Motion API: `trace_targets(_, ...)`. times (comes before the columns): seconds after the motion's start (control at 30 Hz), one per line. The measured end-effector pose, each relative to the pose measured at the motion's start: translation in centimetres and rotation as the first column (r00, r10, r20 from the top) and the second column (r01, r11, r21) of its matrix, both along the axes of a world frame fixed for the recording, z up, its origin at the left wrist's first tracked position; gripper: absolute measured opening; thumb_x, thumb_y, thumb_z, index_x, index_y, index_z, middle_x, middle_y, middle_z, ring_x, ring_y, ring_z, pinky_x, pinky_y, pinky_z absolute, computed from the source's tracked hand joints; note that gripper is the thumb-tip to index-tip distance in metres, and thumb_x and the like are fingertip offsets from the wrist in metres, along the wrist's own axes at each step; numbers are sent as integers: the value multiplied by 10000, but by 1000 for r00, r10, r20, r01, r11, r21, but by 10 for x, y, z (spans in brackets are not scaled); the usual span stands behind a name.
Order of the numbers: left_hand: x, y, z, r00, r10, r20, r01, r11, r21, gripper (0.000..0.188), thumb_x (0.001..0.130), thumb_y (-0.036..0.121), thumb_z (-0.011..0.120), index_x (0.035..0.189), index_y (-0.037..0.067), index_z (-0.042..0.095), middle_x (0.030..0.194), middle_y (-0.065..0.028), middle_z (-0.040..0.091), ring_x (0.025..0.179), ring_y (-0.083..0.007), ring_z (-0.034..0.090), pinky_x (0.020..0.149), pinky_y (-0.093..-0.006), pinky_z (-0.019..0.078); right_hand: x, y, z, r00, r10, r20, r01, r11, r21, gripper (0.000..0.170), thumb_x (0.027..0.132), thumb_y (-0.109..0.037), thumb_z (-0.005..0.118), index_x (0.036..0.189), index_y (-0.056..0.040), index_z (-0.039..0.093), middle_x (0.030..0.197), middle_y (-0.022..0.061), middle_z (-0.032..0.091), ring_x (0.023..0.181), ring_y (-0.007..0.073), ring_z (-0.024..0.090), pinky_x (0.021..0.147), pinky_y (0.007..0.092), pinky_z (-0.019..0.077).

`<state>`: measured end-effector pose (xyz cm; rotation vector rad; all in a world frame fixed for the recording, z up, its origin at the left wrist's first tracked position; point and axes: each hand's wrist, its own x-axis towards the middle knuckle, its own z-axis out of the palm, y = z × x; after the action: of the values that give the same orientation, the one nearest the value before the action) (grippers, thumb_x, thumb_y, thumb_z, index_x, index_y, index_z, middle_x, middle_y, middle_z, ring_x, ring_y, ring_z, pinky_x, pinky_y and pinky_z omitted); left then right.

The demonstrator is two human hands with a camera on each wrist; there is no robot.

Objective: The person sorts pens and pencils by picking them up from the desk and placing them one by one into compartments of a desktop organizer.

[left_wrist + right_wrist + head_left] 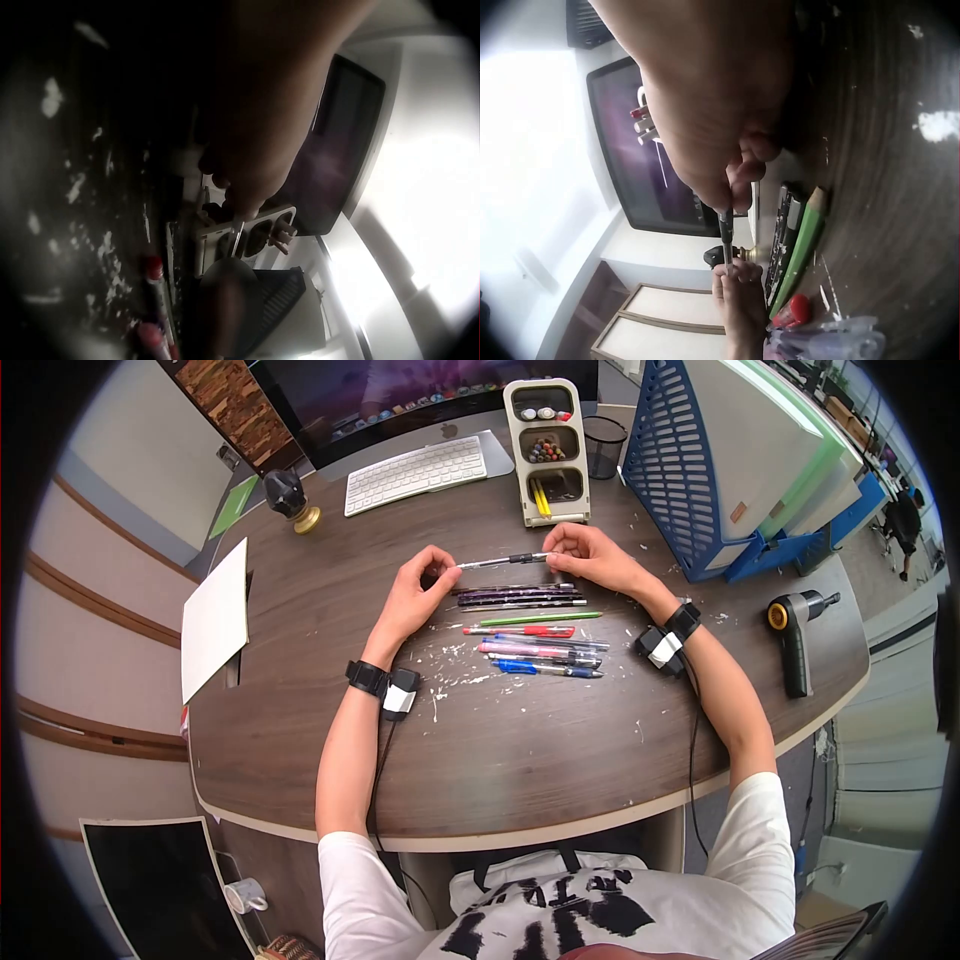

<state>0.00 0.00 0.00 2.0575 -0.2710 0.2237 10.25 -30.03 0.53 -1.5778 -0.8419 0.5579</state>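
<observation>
Past the tidy row of coloured pens and pencils (530,631), one thin clear-and-black plastic pen (516,559).
The left hand (415,592) and right hand (592,557) pinch its ends, maybe to hold it straight.

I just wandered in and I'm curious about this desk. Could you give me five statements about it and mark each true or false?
1. The left grip and the right grip pinch the same clear-and-black pen. True.
2. Of the row on the desk, the green pencil lies nearest the person. False: the blue-capped pen does; the green pencil lies farther away.
3. White scraps are scattered on the desk. True.
4. In the head view, the keyboard is right of the organiser. False: the keyboard is left of the organiser.
5. Yellow items stand in the organiser's lowest compartment. True.
</observation>
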Motion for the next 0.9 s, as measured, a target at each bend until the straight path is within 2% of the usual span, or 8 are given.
trace_targets(0.3, 0, -2, 0, 1000, 22, 17, -21, 999, -29, 171, 874, 136, 731, 949, 46, 607, 793, 25, 552, 774, -77, 498, 744, -242, 434, 2, 0, -2, 999, 4, 40, -3, 1000, -22, 189, 934, -111, 688, 1076, -24, 598, 828, -57, 559, 757, 12, 500, 670, 181, 416)
trace_targets(0.53, 1, 1, -3, 1000, 3, 12, -3, 1000, -5, 170, 881, 117, 726, 974, 48, 601, 837, 36, 555, 814, -63, 513, 754, -226, 427, 4, 0, -6, 1000, 11, 14, -11, 1000, -16, 200, 932, -110, 689, 1086, -22, 597, 826, -59, 555, 752, 13, 500, 653, 176, 407)
trace_targets(0.73, 0, -1, -1, 1000, 25, 14, -25, 999, -36, 167, 886, 157, 727, 934, 41, 617, 794, 19, 583, 764, -78, 515, 734, -242, 443, 3, 1, -6, 1000, -9, 29, 10, 998, -55, 161, 976, -154, 633, 1076, -32, 601, 825, -32, 594, 722, 23, 513, 621, 188, 424)
trace_targets(0.8, 0, -1, -1, 1000, 9, 8, -9, 999, -37, 183, 916, 194, 700, 913, 28, 623, 771, 14, 596, 730, -81, 517, 712, -239, 441, 3, 0, -5, 1000, -1, 13, 2, 997, -71, 234, 999, -244, 607, 1042, -14, 619, 786, -7, 620, 684, 38, 515, 612, 204, 430)
trace_targets(0.9, -1, 0, 1, 1000, 16, -14, -16, 1000, -2, 234, 949, 228, 664, 880, 12, 610, 741, 8, 575, 703, -80, 496, 670, -247, 426, 3, -1, -2, 1000, 27, 12, -26, 996, -80, 294, 1026, -292, 561, 979, -10, 631, 739, 1, 613, 653, 49, 514, 603, 210, 429)
